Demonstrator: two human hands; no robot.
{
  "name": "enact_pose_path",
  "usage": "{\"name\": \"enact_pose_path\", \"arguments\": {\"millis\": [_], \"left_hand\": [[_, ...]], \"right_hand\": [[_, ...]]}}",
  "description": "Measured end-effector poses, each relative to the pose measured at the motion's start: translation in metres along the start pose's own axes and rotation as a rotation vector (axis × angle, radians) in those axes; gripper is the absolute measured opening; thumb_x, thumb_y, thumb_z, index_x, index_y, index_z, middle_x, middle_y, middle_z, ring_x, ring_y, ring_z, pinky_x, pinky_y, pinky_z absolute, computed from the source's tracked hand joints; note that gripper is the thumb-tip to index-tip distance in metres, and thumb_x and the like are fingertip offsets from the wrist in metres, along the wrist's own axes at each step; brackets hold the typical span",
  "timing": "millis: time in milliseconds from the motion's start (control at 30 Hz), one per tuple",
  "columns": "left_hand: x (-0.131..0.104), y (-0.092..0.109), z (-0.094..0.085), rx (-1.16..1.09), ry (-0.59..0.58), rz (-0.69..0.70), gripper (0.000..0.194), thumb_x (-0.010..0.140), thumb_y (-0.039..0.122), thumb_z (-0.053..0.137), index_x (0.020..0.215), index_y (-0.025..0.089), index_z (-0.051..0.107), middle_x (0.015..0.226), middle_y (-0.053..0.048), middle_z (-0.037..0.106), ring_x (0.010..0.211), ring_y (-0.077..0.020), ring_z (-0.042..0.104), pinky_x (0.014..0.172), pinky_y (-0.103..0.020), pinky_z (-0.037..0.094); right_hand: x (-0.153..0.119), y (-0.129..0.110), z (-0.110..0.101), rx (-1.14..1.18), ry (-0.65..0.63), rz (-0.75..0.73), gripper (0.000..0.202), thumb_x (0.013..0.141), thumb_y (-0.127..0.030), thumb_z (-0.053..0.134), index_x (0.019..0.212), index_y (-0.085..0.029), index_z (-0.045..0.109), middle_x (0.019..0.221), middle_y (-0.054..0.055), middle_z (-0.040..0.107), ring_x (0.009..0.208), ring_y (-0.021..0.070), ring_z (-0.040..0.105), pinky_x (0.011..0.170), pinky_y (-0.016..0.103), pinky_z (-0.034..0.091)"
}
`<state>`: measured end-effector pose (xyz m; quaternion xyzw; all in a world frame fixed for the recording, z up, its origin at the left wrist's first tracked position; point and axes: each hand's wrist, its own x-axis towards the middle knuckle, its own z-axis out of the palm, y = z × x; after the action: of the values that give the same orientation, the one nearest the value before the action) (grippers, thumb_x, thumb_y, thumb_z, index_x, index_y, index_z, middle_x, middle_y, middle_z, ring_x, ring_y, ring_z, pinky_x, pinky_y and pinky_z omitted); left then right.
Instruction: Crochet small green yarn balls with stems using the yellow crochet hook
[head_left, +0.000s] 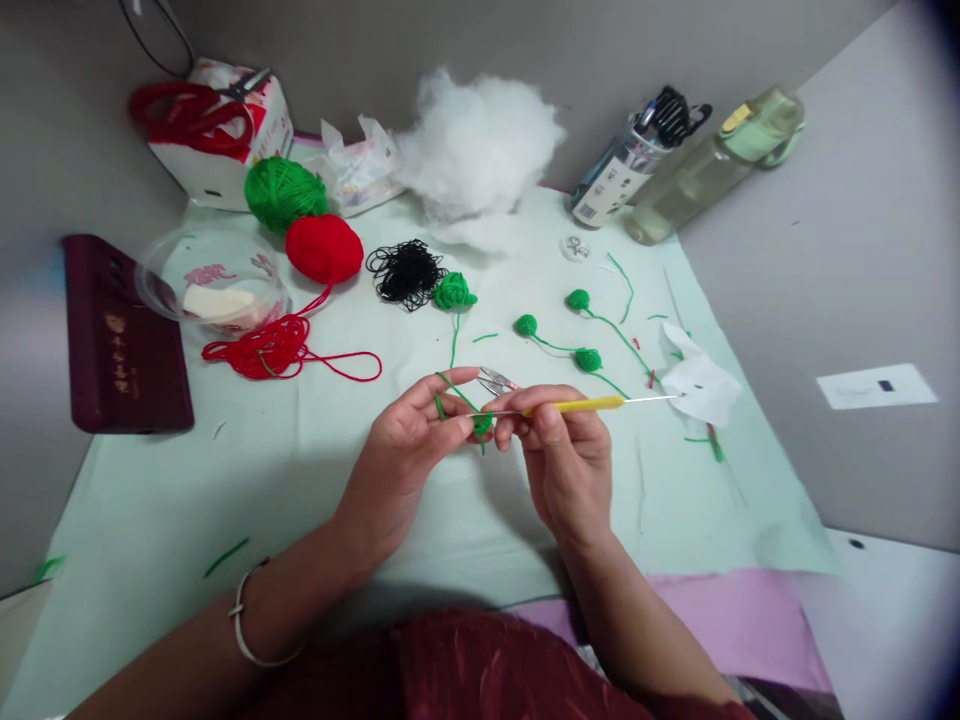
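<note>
My left hand pinches a small green crochet piece, with green yarn looped over its raised index finger. That strand runs up to a small green yarn ball. In my right hand is a crochet hook with a yellow handle; its metal shaft reaches left to the green piece. Small silver scissors lie just behind the fingers, partly hidden. Further right rest finished-looking green balls with yarn tails.
White stuffing, a red yarn ball, black yarn and a larger green ball lie at the back. A plastic tub and maroon box are left; a pen holder and bottle lean back right.
</note>
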<state>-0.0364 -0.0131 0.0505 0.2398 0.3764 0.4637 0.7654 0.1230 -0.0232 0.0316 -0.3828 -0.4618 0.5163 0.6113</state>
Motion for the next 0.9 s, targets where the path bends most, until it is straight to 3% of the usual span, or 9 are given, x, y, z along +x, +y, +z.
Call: {"name": "enact_pose_path", "arguments": {"millis": [200,367,600,800,900], "left_hand": [[-0.0002,0.0005,0.0,0.053,-0.01,0.003,0.043,0.085,0.024,0.081,0.126,0.019,0.07,0.083,0.002,0.069,0.071,-0.0122,0.065,0.076,-0.028,0.052],[0.0005,0.0013,-0.0044,0.118,-0.024,-0.033,0.042,0.085,0.024,0.083,0.126,0.022,0.074,0.082,0.004,0.064,0.059,-0.007,0.049,0.059,-0.023,0.042],[0.0009,0.0056,-0.0038,0.108,0.035,-0.022,0.039,0.084,0.024,0.08,0.122,0.02,0.076,0.085,0.002,0.066,0.083,-0.0137,0.061,0.082,-0.027,0.046],[-0.0002,0.0034,-0.0046,0.118,0.06,0.012,0.037,0.087,0.024,0.08,0.123,0.02,0.075,0.084,0.004,0.063,0.081,-0.0117,0.06,0.082,-0.025,0.048],[-0.0004,0.0006,-0.0061,0.133,0.074,0.035,0.037,0.089,0.027,0.08,0.125,0.022,0.074,0.086,0.004,0.065,0.084,-0.0114,0.063,0.084,-0.024,0.049]], "right_hand": [[-0.0005,-0.0009,0.0016,-0.095,0.017,-0.022,0.017,0.104,-0.037,0.066,0.1,-0.023,0.076,0.097,0.006,0.083,0.066,0.014,0.069,0.062,0.03,0.059],[0.0004,-0.0017,0.0007,-0.07,0.012,-0.04,0.016,0.104,-0.035,0.065,0.099,-0.023,0.075,0.094,0.005,0.083,0.063,0.0122,0.065,0.059,0.028,0.056],[-0.0011,-0.0047,0.0003,-0.188,0.008,-0.087,0.02,0.107,-0.036,0.06,0.1,-0.023,0.073,0.096,0.006,0.083,0.067,0.0151,0.069,0.061,0.031,0.059],[-0.0041,-0.008,0.0012,-0.386,-0.012,-0.285,0.019,0.108,-0.024,0.056,0.106,-0.024,0.076,0.1,0.005,0.082,0.07,0.0153,0.071,0.065,0.034,0.06],[-0.0062,-0.0065,0.0001,-0.534,-0.047,-0.439,0.023,0.107,-0.019,0.055,0.114,-0.027,0.076,0.1,0.005,0.083,0.081,0.0193,0.076,0.074,0.039,0.063]]}}
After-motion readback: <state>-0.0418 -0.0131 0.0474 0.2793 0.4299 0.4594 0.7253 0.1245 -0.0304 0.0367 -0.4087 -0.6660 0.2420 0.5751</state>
